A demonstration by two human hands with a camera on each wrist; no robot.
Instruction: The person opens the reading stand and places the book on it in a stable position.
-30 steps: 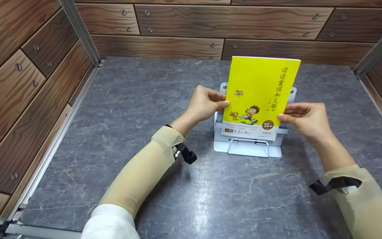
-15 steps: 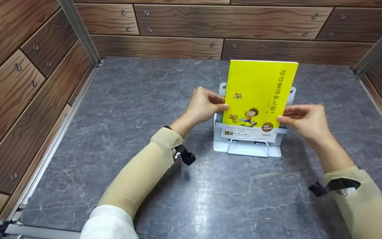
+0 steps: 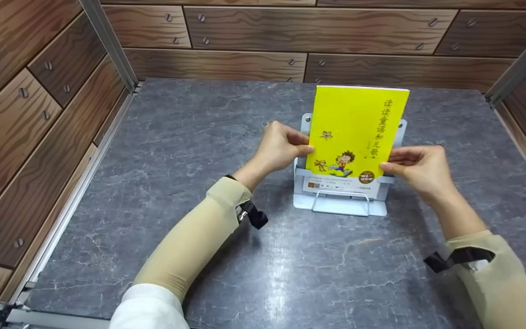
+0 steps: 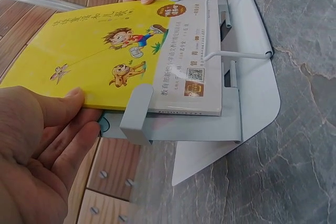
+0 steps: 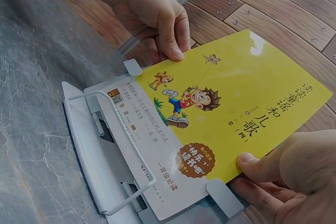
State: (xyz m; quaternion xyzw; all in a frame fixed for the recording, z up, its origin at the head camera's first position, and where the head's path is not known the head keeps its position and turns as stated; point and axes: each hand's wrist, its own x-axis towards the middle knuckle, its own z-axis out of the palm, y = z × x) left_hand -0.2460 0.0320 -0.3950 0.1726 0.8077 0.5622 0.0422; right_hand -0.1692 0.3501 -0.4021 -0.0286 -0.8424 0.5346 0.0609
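A yellow book [image 3: 359, 123] with a cartoon boy and a white lower band leans upright in a light-grey metal book stand [image 3: 302, 201]. My left hand [image 3: 281, 145] pinches the book's left edge, thumb on the cover and fingers behind. On the opposite edge, my right hand [image 3: 423, 171] holds it the same way, just above the stand's side clip. In the left wrist view, a side clip [image 4: 137, 114] wraps the edge of the book's lower part. The wire front loop [image 5: 126, 150] of the stand crosses near the book's bottom edge in the right wrist view.
The stand is on a dark grey marbled tabletop [image 3: 199, 114]. Wood-patterned panels [image 3: 327, 29] rise behind and on both sides, with metal frame posts [image 3: 112, 45] at the corners. Black straps [image 3: 256, 214] hang at both wrists.
The book has moved down into the stand a little, its top edge now lower. Both hands have lowered slightly with it, keeping their hold. The stand has stayed in place.
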